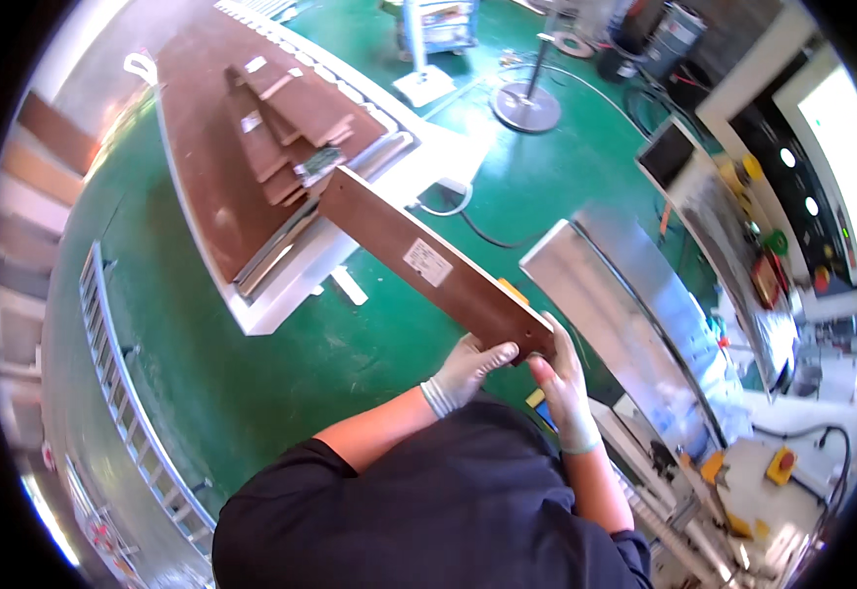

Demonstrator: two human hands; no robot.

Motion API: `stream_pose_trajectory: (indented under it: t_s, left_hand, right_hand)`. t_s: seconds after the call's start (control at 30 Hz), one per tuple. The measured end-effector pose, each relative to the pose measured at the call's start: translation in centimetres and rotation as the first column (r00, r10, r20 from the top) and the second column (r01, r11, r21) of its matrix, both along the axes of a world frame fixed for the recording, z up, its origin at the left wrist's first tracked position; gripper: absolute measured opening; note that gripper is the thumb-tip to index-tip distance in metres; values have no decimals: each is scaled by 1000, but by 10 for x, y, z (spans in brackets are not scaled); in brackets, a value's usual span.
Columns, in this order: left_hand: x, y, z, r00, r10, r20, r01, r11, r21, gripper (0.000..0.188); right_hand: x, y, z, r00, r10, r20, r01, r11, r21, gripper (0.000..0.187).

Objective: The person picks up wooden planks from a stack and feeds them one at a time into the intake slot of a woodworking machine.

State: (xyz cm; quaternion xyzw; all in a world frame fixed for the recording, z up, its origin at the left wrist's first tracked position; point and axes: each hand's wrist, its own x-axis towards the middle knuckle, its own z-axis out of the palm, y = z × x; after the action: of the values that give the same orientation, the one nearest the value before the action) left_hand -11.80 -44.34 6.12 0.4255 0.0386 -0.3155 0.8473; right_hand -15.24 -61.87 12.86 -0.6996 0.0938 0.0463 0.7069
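Both of my gloved hands grip the near end of a long brown board (379, 221) that bears a white label (427, 262). It slants away to the upper left, its far end close to the corner of a white-edged table. My left hand (469, 371) is closed on the board's lower edge, thumb on the brown face. On the other side my right hand (564, 388) wraps the end corner, its thumb up near the edge. Some fingers of both hands are hidden behind the board.
On the brown-topped table (188, 137) lie several brown boards (261, 147). To my right stands a machine with a metal plate (634, 314) and a yellow switch box (781, 465). A metal roller rail (139, 422) runs along the left. A round-based stand (526, 106) is on the green floor ahead.
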Motion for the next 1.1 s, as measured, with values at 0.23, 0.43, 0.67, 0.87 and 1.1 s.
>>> stream_pose_trajectory:
  t_s: [0.23, 0.43, 0.67, 0.87, 1.1]
  left_hand:
    - [17, -42, 7, 952, -306, -25, 306, 952, 3, 51]
    - [33, -128, -6, 950, -300, -87, 297, 954, -39, 35]
    - [-58, -254, -42, 623, -782, 19, 771, 618, 154, 34]
    - [-119, -310, -51, 352, -935, 40, 911, 352, 214, 35]
    - [-164, -372, -42, 433, -902, 6, 791, 383, 478, 38]
  right_hand:
    - [-73, -47, -12, 884, -440, -158, 465, 862, 202, 31]
    - [-229, -101, -39, 771, -540, -339, 568, 823, -19, 31]
    - [-377, -84, -66, 541, -710, -450, 747, 652, -132, 32]
    - [-414, -55, -83, 406, -860, -308, 769, 504, -393, 52]
    - [-422, -93, -104, 183, -958, -221, 840, 269, -472, 53]
